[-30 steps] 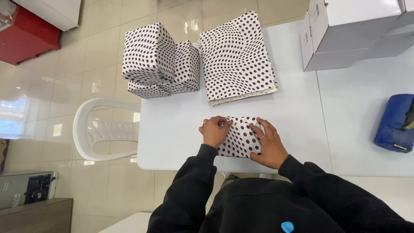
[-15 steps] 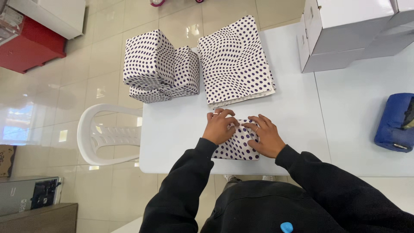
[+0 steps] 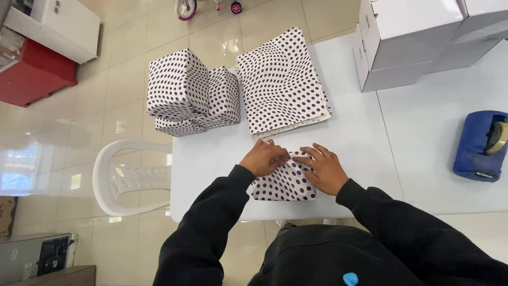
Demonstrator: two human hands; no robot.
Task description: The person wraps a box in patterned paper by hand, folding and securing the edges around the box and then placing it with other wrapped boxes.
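A small box wrapped in white paper with dark purple dots (image 3: 286, 184) lies near the front edge of the white table (image 3: 360, 143). My left hand (image 3: 262, 158) presses on its far left top, fingers bent over the paper fold. My right hand (image 3: 323, 168) rests flat on its far right top, fingertips meeting the left hand's at the middle. Both hands hold the paper down against the box.
A stack of dotted wrapping sheets (image 3: 280, 82) lies behind. Wrapped dotted boxes (image 3: 191, 92) are piled at the table's left corner. White cardboard boxes (image 3: 413, 39) stand back right, a blue tape dispenser (image 3: 480, 145) at right. A white plastic chair (image 3: 129, 177) stands left of the table.
Both hands moved from the box's far corners toward the middle of its top, fingertips now meeting. The view shifted slightly, and the box sits a little closer to me.
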